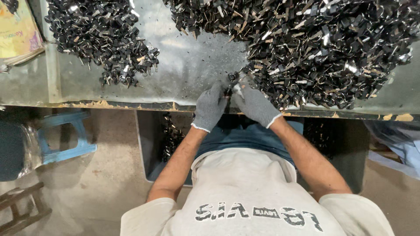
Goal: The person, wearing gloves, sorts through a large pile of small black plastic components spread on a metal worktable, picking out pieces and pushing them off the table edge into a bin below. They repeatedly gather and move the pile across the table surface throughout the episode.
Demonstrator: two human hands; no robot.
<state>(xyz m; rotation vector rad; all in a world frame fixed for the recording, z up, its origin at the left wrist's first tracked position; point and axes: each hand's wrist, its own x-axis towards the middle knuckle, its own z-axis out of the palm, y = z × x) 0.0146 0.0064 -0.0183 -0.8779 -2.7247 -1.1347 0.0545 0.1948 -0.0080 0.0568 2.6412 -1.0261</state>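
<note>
Grey metal sheeting covers the workbench, scuffed and dusted with dark specks, its near edge chipped and showing yellowish patches. A person in a pale shirt leans over that near edge, both forearms reaching forward.

Both hands wear grey knitted gloves with white cuffs. The left hand and the right hand meet just past the near edge of the bench, fingertips pressed together around a small black and silver part. The part sits between the two sets of fingertips, pinched from both sides, with most of it hidden by the gloves, so its exact shape cannot be told. Both hands are curled nearly closed, thumbs and forefingers drawn in on the piece.

Just beyond and to the right of the hands spreads a large heap of small black and silver parts, reaching to the far edge of the view and touching the right glove's fingers. A smaller heap of the same parts lies well apart on the far left of the bench. At the far left corner rests a stack of yellowish printed paper.

Below the bench, a dark tray on the floor holds more of the black parts, seen to the left of the left forearm. A pale blue plastic stool stands on the dusty floor to the left, with a dark wooden frame at the near left corner.
</note>
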